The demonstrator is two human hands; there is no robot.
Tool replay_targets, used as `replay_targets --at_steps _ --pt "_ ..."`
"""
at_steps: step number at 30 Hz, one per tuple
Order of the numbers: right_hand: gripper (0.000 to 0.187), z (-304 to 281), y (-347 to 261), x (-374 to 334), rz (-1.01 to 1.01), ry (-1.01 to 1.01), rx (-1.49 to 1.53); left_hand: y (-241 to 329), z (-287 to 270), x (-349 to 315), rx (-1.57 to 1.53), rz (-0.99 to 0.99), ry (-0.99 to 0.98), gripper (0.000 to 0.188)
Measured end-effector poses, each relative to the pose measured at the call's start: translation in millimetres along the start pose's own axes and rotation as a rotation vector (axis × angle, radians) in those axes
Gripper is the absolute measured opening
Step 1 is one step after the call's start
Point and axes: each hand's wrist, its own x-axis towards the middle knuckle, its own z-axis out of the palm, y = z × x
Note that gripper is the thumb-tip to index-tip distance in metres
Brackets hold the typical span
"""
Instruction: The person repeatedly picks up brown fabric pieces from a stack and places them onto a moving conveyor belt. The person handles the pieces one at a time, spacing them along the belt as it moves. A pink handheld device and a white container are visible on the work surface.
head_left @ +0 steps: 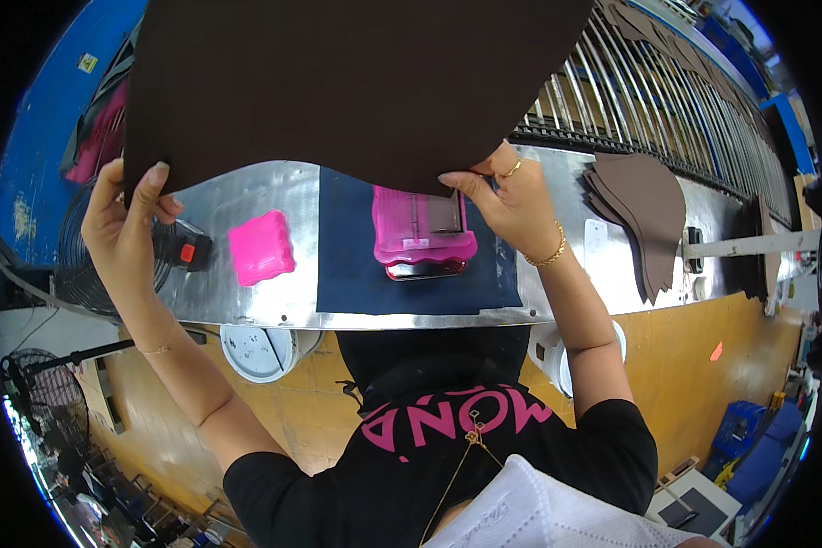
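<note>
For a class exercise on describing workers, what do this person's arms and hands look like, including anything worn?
Both arms have short black sleeves and bare forearms. The ungloved right hand has a gold ring and gold chain bracelet; the ungloved left hand, a thin bracelet at the wrist.

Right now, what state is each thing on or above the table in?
Brown sheet: raised in both hands, far end out of view.
Left hand: closed on the sheet's near left corner.
Right hand: pinching the sheet's near edge.
Blue mat: lying on the metal table, partly covered.
Pink tray: on the mat, partly hidden by the sheet.
Pink block: left of the mat, untouched.
Brown pieces: stacked, edges fanned out.
</note>
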Motion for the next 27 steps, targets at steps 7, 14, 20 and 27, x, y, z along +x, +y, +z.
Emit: replay_targets --at_steps 7,14,20,27 --pt "0.015 1 14 -6 -0.146 -0.034 -0.233 -37 -3 -31 -0.100 -0.155 -0.055 0.016" --pt "0.010 -40 45 -66 0.029 0.081 -0.346 -43 62 -38 0.040 -0.070 -0.402 0.007" --pt "0.005 -75 83 -147 0.338 0.312 -0.227 -28 136 -37 0.171 0.350 -0.506 0.007" --pt "0.016 -176 58 -184 0.304 0.548 0.231 9 200 -35 0.166 0.638 -0.620 0.009"
